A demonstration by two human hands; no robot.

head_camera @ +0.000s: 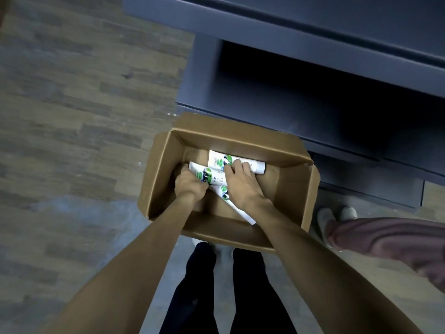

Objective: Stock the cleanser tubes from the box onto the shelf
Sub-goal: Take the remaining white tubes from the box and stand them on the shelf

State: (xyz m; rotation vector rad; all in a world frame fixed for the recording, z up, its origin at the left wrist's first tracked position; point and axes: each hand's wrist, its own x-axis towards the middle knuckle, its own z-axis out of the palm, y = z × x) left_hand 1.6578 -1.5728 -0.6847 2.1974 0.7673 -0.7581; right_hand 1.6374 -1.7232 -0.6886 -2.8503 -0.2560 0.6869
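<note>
Tubes still in box, shelf not yet stocked

Box [284,186] open on floor, against foot of dark shelf [313,97]. 3 cleanser tubes visible at box bottom, none seen on shelf; shelf interior dark, contents hard to tell. Judged late-stage pickup: box near empty, last few tubes left to lift and place.

Left hand [190,183] curled round left tube [204,173]. Right hand [240,179] over far tube [216,160], fingers bent on it, grip looks partial. Third tube [237,208] lying loose under right wrist, untouched as far as visible.

Tubes white, green-and-black label patch, flat crimped end, round white cap. Soft plastic, likely squashy and slippery.

Second person's leg [385,237] at right.
</note>
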